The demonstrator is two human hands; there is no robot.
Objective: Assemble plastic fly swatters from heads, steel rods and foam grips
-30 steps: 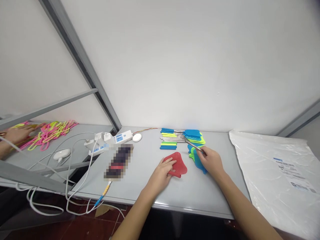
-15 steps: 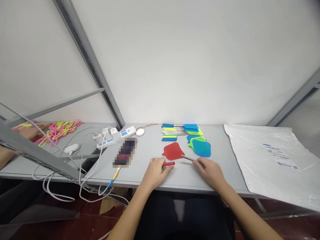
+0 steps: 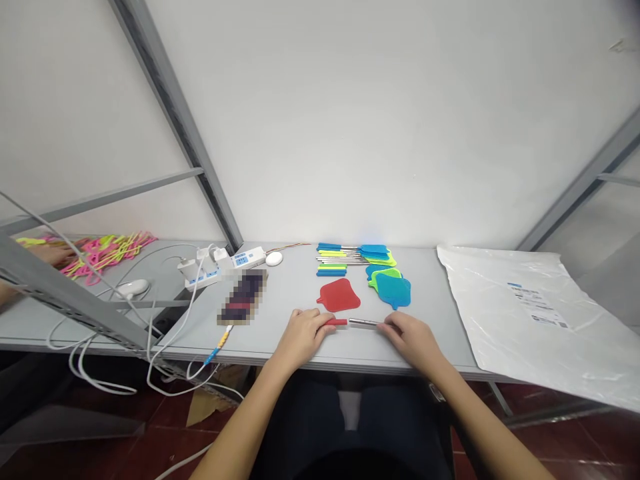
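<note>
Low over the table's front part, my left hand [image 3: 303, 333] is closed round a red handle sleeve [image 3: 340, 322], whose open end points right. My right hand [image 3: 413, 337] grips a silver metal rod [image 3: 363, 322], its tip in line with the sleeve and a small gap from it. Just beyond them a red fly swatter head [image 3: 340, 295] lies flat. Blue and green swatter heads [image 3: 394, 290] overlap to its right. Farther back are loose blue and green handle sleeves [image 3: 331, 270], several metal rods [image 3: 345, 259] and assembled fly swatters [image 3: 375, 251].
A white plastic mailing bag [image 3: 540, 320] covers the table's right side. To the left are a power strip [image 3: 249, 258] with plugs, a blurred-out phone [image 3: 243, 298] on a cable, and white cords hanging over the edge. Another person's hand [image 3: 53, 255] is by pink and yellow cords [image 3: 110, 253].
The metal rod has swung level, and its tip has come left and down to face the red sleeve. The sleeve has levelled slightly. The whole view has shifted a little.
</note>
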